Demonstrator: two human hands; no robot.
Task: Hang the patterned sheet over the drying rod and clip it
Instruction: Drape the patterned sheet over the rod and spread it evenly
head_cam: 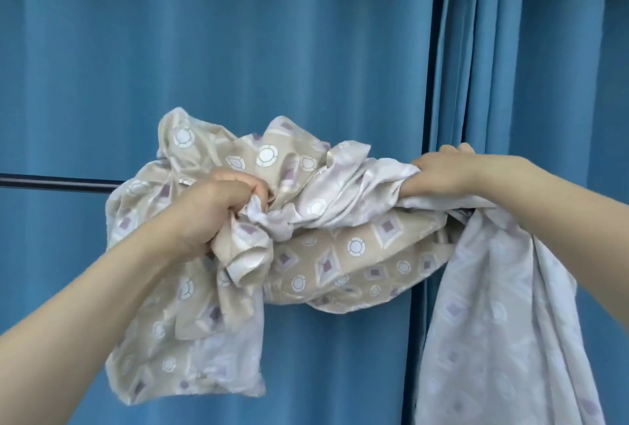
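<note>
Grip, left hand (218, 210): clenched on bunched patterned sheet (340, 254) at 9 o'clock.
Grip, right hand (446, 173): grasping sheet at 3 o'clock.
Sheet position: bundled at drying rod (58, 183); one end draped down.
Remaining: spread, clip; no clips visible.
Backdrop: blue curtain (238, 50).

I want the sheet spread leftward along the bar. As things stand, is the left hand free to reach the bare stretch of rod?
Probably not yet: the left hand grips a bunch of the patterned sheet. The bare rod lies just left of it, with nothing in between.
</note>
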